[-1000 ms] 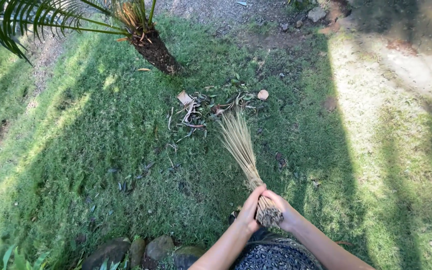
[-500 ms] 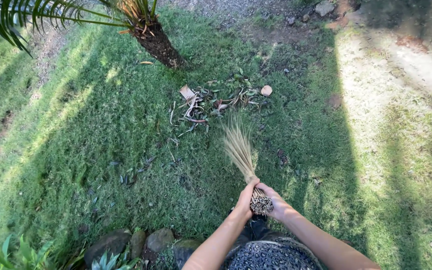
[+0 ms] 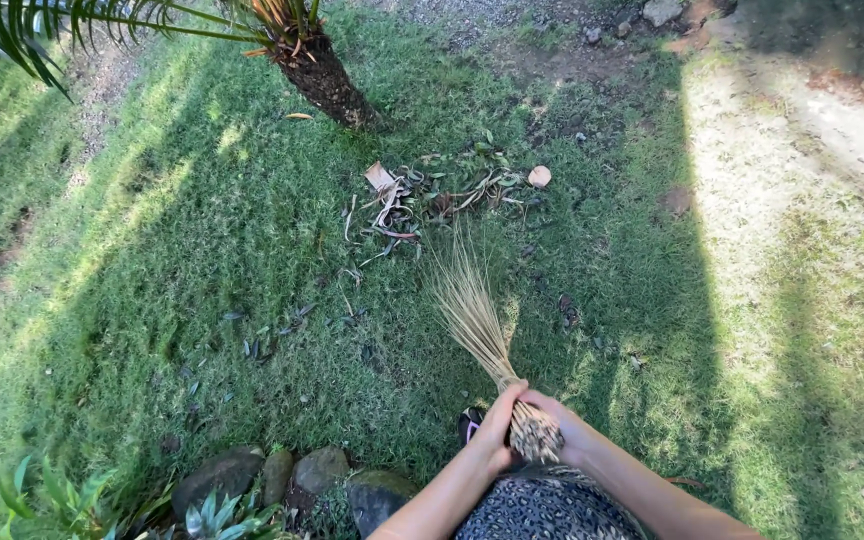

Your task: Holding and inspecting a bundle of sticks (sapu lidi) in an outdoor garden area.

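Both the left hand point(image 3: 500, 425) and right hand point(image 3: 562, 432) close around the bound butt of a pale straw-coloured stick broom point(image 3: 477, 320), probably light and springy, its splayed tips over grass point(image 3: 202, 260) near dry leaf litter point(image 3: 432, 195).

Harsh sunlight glares on the right, long shadows stripe the grass point(image 3: 202, 300), edges slightly bowed.

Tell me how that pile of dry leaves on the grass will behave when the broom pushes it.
The pile of dry leaves looks thin, curled and loose, so it is probably light and would scatter rather than slide as one. The grass may snag pieces. The broom, held by both hands at its bound end, fans into fine straws, so it likely bends on contact.
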